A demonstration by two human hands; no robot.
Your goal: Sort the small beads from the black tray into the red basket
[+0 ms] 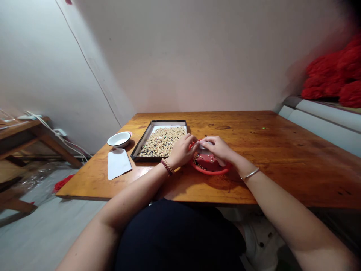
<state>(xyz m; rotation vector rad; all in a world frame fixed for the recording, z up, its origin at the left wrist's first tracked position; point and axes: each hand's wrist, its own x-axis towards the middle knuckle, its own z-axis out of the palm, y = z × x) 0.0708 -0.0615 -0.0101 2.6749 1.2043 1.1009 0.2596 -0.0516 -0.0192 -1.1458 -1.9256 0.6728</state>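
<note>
Now, hands meeting over a red basin

The left hand (183, 151) bunches its fingertips beside the right hand (216, 147); whether it grips anything, I cannot tell. The right hand's fingers are closed on a white sheet (221, 161), directly beneath its palm. Under both sits the red basin (212, 172), beans inside, on the desk (248, 131), right of the bean-filled tray (141, 158).

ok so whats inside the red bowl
Small pale and dark beans lie in the red bowl, mostly toward its left and near side. The left hand, right hand and a white piece cover the rest, so that can't be seen.
</note>
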